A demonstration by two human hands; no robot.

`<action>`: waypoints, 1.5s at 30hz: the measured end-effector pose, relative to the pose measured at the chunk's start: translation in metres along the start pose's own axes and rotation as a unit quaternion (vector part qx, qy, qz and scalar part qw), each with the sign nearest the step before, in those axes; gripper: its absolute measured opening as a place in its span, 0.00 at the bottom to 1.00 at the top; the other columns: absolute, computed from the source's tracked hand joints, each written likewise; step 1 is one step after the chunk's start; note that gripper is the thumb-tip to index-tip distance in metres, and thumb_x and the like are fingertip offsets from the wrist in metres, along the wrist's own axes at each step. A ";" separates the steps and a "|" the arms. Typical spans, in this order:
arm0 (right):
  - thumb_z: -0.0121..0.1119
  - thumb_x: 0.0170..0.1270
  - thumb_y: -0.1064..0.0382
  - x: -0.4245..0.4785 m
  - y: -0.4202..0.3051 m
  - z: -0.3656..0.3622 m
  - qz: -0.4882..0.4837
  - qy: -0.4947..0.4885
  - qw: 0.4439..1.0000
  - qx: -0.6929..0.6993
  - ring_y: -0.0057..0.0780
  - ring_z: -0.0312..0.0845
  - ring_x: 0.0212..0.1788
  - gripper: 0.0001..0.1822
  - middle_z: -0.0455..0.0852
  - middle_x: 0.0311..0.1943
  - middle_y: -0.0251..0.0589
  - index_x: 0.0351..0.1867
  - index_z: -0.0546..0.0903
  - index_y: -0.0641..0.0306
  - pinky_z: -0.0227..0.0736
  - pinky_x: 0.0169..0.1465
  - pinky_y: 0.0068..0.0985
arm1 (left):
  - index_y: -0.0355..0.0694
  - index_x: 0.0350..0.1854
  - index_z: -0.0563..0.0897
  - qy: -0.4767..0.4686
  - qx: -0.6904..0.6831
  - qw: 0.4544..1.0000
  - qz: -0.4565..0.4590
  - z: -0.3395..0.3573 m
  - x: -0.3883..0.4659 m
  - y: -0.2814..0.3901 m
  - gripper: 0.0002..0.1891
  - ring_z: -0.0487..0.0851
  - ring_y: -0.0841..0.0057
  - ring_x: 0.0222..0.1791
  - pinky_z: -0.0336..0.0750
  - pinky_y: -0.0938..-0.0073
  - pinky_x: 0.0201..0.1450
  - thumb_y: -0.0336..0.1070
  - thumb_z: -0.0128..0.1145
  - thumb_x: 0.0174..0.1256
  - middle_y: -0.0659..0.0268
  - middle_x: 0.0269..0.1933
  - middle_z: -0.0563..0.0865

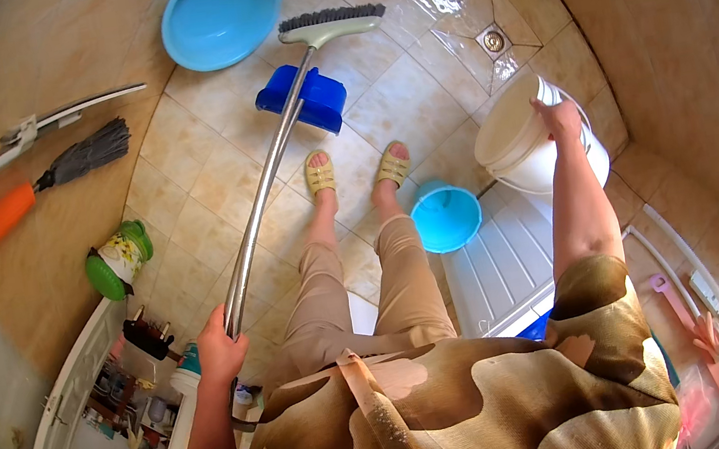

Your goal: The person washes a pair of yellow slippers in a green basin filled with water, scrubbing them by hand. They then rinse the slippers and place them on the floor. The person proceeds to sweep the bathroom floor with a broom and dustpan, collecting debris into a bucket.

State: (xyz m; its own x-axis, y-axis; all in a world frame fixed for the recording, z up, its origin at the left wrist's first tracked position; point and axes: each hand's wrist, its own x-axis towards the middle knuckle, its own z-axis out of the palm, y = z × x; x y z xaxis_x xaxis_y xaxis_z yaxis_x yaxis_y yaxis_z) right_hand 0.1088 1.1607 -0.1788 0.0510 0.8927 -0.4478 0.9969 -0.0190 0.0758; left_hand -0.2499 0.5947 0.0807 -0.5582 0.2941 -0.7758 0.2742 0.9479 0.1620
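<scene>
My left hand (220,345) is closed around the long metal handle (260,219) of a floor brush. The brush head (332,30) has dark bristles and a pale plastic back, at the far end of the handle. Below the handle, on the tiles, lies a blue plastic piece (322,100), perhaps a dustpan. My right hand (560,119) grips the rim of a tilted white plastic bucket (523,145). The bucket's mouth faces up and away to the left, and its bottom is hidden. Whether something beneath supports it, I cannot tell.
Wet tiles surround a floor drain (494,41). A light-blue basin (220,14) is at the far wall. A small blue bucket (446,214) stands by a white ribbed appliance top (503,262). A green-lidded bin (120,260) sits left, near an open door (69,397).
</scene>
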 end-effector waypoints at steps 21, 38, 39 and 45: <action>0.71 0.45 0.37 -0.197 -0.077 -0.118 -0.073 0.006 0.990 0.123 0.37 0.79 0.14 0.38 0.81 0.18 0.52 0.27 0.79 0.82 0.75 0.18 0.29 | 0.38 0.47 0.74 0.047 0.147 0.985 0.073 -0.075 -0.044 -0.127 0.20 0.80 0.52 0.45 0.75 0.56 0.46 0.25 0.57 0.48 0.52 0.42 0.81; 0.73 0.47 0.42 -0.285 -0.073 -0.122 0.033 -0.048 0.972 0.226 0.38 0.78 0.31 0.43 0.79 0.42 0.53 0.54 0.70 0.76 0.78 0.20 0.28 | 0.45 0.42 0.86 -0.083 0.349 0.933 0.012 -0.204 0.087 -0.144 0.17 0.82 0.67 0.51 0.75 0.64 0.51 0.29 0.62 0.46 0.60 0.47 0.86; 0.73 0.47 0.41 -0.293 -0.073 -0.125 0.051 -0.052 0.971 0.226 0.39 0.79 0.34 0.46 0.78 0.44 0.54 0.58 0.68 0.76 0.79 0.21 0.28 | 0.45 0.43 0.86 -0.086 0.350 0.933 0.020 -0.214 0.097 -0.144 0.17 0.82 0.68 0.52 0.74 0.63 0.52 0.30 0.63 0.47 0.61 0.47 0.86; 0.73 0.46 0.41 -0.317 -0.069 -0.104 0.102 -0.031 0.969 0.223 0.37 0.79 0.27 0.45 0.79 0.44 0.55 0.55 0.71 0.78 0.78 0.17 0.27 | 0.48 0.46 0.83 -0.080 0.473 0.877 0.007 -0.260 0.168 -0.132 0.19 0.79 0.67 0.55 0.62 0.43 0.61 0.31 0.63 0.47 0.66 0.48 0.84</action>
State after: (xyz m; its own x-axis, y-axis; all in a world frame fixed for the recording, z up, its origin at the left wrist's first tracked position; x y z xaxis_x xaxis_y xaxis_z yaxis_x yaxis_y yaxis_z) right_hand 0.0176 0.9253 0.0506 0.2385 0.8213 -0.5183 0.8916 -0.3967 -0.2183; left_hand -0.5830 0.5508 0.0874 -0.4529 0.2120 -0.8660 0.8498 0.3965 -0.3474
